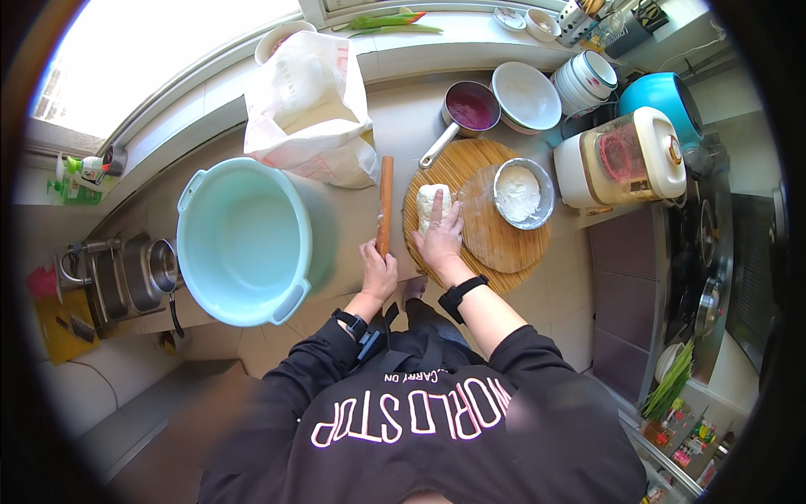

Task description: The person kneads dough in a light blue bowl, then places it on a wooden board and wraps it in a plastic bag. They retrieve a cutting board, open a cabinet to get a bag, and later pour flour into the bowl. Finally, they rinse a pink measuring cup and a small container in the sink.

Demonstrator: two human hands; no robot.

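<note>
My left hand [378,274] grips the near end of a wooden rolling pin [385,201], which points away from me on the counter. My right hand [441,239] lies palm down with its fingers spread on a white block of dough [431,200]. Under the dough is a round wooden board [441,160], and a smaller floured round board [482,242] lies on top of it. A metal bowl of white flour [518,196] sits at the boards' right side. Traces of flour show on my right fingers.
Left of the rolling pin stand a large light-blue tub [242,233] and an open white bag [308,107]. A saucepan with purple contents [471,107] has its handle over the board's far edge. Plates [526,96] and a white appliance [620,157] stand to the right.
</note>
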